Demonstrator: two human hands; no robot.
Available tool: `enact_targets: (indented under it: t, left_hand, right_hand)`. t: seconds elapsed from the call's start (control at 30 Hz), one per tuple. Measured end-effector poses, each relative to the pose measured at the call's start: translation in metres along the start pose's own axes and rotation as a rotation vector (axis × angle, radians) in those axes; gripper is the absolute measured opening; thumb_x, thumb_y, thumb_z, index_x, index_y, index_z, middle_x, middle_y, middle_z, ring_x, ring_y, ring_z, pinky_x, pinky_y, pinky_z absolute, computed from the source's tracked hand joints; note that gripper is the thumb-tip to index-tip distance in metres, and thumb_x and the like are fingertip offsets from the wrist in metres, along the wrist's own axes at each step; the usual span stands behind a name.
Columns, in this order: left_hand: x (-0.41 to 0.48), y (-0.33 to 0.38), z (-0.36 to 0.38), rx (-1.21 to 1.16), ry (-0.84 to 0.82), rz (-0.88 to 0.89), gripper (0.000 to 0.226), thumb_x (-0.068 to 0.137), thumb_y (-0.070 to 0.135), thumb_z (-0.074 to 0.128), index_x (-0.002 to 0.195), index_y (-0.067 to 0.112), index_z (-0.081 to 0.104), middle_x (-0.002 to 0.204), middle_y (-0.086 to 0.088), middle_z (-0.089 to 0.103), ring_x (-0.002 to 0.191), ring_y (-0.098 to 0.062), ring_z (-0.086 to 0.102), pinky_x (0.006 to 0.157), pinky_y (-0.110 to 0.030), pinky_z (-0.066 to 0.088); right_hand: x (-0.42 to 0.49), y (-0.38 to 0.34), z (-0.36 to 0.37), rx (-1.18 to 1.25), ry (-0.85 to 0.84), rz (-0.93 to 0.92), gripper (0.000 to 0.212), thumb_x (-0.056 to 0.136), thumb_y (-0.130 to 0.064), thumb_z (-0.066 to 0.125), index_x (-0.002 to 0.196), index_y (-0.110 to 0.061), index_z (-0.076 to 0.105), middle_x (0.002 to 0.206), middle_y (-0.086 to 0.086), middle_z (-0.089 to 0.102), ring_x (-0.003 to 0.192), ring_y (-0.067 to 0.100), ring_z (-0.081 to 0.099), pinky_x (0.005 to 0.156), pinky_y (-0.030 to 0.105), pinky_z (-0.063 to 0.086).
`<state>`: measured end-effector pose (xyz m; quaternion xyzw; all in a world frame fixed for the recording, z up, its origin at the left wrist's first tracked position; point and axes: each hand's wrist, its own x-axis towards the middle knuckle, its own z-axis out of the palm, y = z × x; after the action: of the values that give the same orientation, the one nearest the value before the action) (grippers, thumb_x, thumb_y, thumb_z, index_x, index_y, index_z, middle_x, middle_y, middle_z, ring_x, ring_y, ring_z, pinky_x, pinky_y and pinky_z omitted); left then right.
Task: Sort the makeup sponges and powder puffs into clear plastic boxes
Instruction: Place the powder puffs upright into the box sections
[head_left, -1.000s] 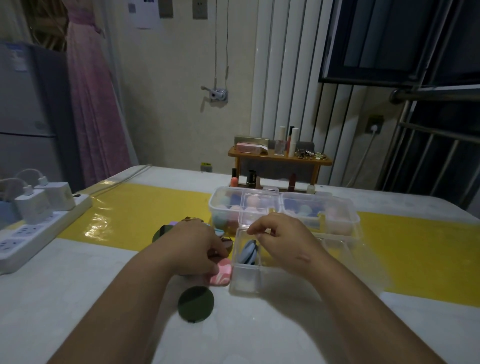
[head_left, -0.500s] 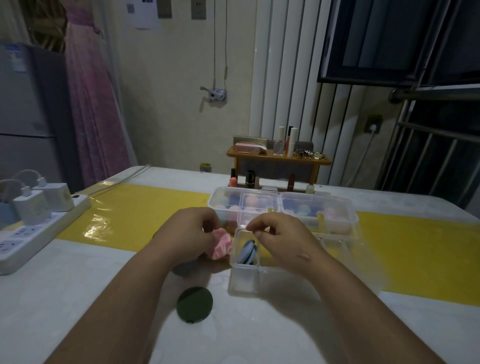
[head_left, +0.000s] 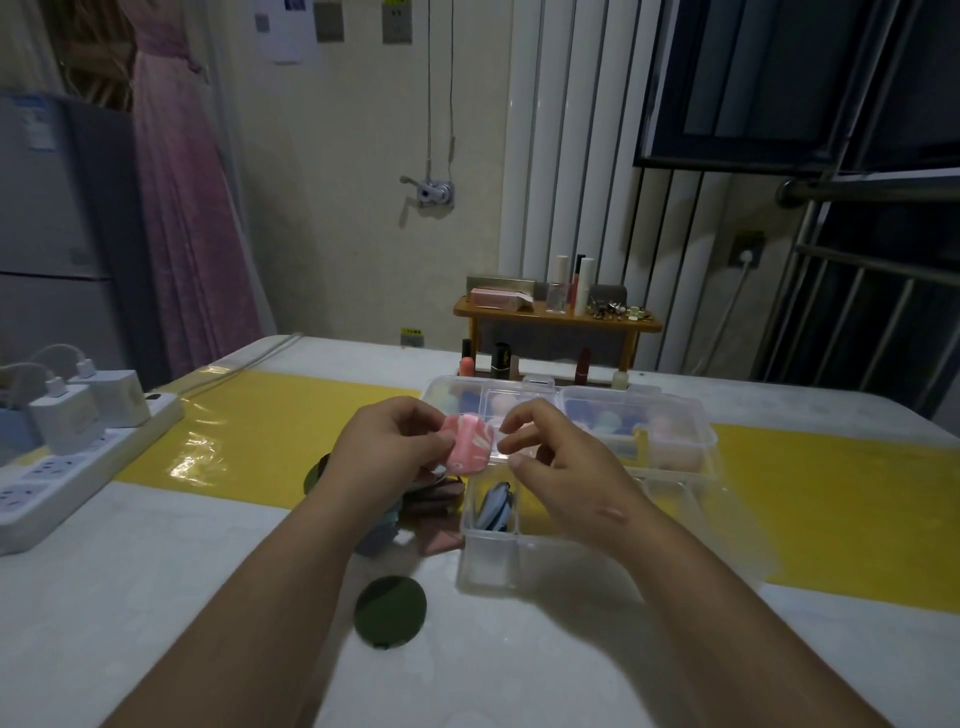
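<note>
Left hand (head_left: 384, 452): curled on the pink powder puff (head_left: 469, 444), thumb and fingertips pinching its left rim, flat face turned toward the camera. Right hand (head_left: 561, 467): holding nothing, forefinger and thumb parted in a ready pinch just beside the puff's right rim, seemingly not touching it. Held in the air above the middle of the bench (head_left: 156, 571), over the far-left corner of the near clear box (head_left: 488, 566), with the far clear box (head_left: 680, 415) behind. Likely very light, soft and squashy, fabric-faced so hardly slippery, not fragile. Best taken by the rim in a gentle pinch, with the faces left alone. Probably bound for a place on edge beside the blue puffs (head_left: 496, 506) standing in the near box's left compartment. More puffs (head_left: 431, 499) heaped under the left hand, and one dark green puff (head_left: 390, 612) alone toward the near edge.
</note>
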<state>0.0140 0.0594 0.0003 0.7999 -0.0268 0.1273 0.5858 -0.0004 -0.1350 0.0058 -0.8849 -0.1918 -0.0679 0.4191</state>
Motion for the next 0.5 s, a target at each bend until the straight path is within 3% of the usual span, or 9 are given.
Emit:
enact_targets:
  t: [0.1,0.23,0.33,0.5]
  left_hand:
    - [-0.003,0.002,0.006,-0.046,-0.015,-0.020,0.008,0.085,0.008,0.073,0.091,0.012,0.071,0.080,-0.009,0.072,0.072,-0.024,0.069,0.062,-0.032,0.060]
    - [-0.007,0.004,0.012,-0.074,-0.048,-0.052,0.007,0.086,0.009,0.072,0.093,0.011,0.070,0.077,-0.011,0.072,0.061,-0.013,0.067,0.050,-0.017,0.051]
    - [-0.006,0.003,0.013,-0.045,-0.045,-0.030,0.007,0.087,0.016,0.073,0.093,0.015,0.072,0.076,-0.002,0.073,0.063,-0.009,0.065,0.051,-0.017,0.049]
    - [-0.005,0.001,0.012,0.013,-0.044,-0.042,0.005,0.089,0.016,0.069,0.091,0.019,0.072,0.084,0.002,0.073,0.079,-0.015,0.067,0.062,-0.022,0.049]
  right_hand:
    - [-0.001,-0.002,0.000,0.036,-0.012,-0.020,0.024,0.100,-0.019,0.052,0.108,-0.042,0.054,0.108,-0.020,0.063,0.084,-0.003,0.059,0.069,0.017,0.044]
    - [0.001,0.000,0.001,0.038,0.019,-0.057,0.021,0.098,-0.018,0.054,0.104,-0.036,0.062,0.099,-0.025,0.059,0.085,-0.014,0.053,0.067,0.010,0.039]
    - [0.002,0.003,0.001,0.080,0.069,-0.045,0.016,0.097,-0.023,0.057,0.101,-0.038,0.062,0.096,-0.020,0.061,0.083,-0.005,0.055,0.068,0.014,0.041]
    - [0.004,0.006,0.002,0.100,0.101,-0.027,0.016,0.095,-0.020,0.058,0.096,-0.035,0.064,0.093,-0.010,0.064,0.087,0.010,0.060,0.077,0.030,0.054]
